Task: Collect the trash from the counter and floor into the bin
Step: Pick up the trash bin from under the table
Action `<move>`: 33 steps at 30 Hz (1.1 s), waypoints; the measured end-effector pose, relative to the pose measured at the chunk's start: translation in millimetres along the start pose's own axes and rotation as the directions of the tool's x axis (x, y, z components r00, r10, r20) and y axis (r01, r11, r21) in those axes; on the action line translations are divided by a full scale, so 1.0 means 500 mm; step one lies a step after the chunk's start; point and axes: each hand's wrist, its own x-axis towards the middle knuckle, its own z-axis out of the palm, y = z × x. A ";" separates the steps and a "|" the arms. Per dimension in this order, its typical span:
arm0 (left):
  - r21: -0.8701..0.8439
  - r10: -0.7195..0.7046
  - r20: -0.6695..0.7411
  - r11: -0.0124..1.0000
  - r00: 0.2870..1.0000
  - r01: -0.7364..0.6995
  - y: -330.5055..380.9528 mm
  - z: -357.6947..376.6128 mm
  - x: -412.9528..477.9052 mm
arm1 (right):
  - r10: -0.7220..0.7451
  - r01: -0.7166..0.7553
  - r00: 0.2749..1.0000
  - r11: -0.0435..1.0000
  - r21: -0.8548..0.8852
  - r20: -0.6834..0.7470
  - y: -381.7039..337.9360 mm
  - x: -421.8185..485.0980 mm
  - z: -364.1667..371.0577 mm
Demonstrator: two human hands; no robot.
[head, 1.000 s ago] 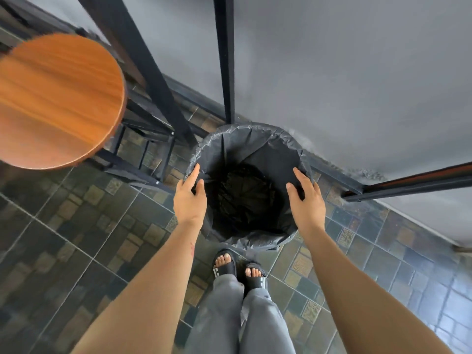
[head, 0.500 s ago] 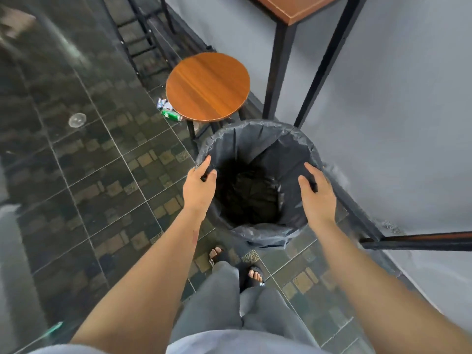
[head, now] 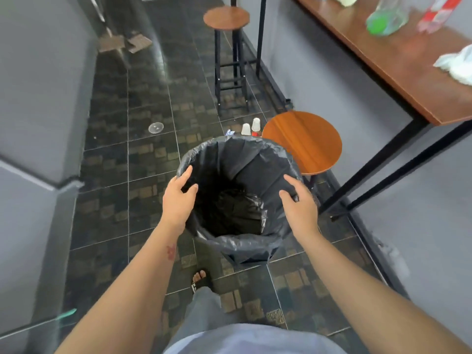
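L hand (head: 177, 198) and R hand (head: 298, 203) grip opposite sides of the round bin w/ black plastic liner (head: 245, 247), thumbs inside and fingers curled over the liner edge. The bin is above the dark tiled floor (head: 107, 175); can't tell if it's lifted. Its far-right rim is just beside the round orange-brown wooden stool seat (head: 304, 141). Two white paper cups (head: 246, 129) stand just beyond the far rim. A clear round plastic lid (head: 155, 127) lies well off left. There's open floor left of the bin, up to the grey wall (head: 38, 98). On the right, a long brown wooden counter (head: 383, 54) carries a blurred clear-green plastic bottle (head: 383, 21) and crumpled white paper (head: 457, 65) nr its edge.
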 end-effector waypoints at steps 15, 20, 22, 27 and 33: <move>-0.265 0.245 0.157 0.944 0.957 -0.198 0.190 -0.129 0.513 | 0.009 0.030 0.973 0.985 0.168 -0.229 -0.290 0.323 0.254; -0.300 0.271 0.211 0.932 0.939 -0.202 0.277 -0.035 0.670 | 0.021 0.039 0.942 0.984 0.173 -0.334 -0.332 0.480 0.241; -0.288 0.268 0.239 0.937 0.933 -0.195 0.314 0.005 0.726 | 0.044 0.019 0.931 0.986 0.168 -0.363 -0.345 0.535 0.232; -0.279 0.285 0.336 0.940 0.898 -0.194 0.394 0.094 0.829 | 0.092 -0.020 0.899 0.985 0.170 -0.427 -0.367 0.631 0.200; -0.296 0.249 0.440 0.947 0.863 -0.123 0.465 0.167 0.909 | 0.190 -0.098 0.860 0.972 0.211 -0.474 -0.377 0.699 0.178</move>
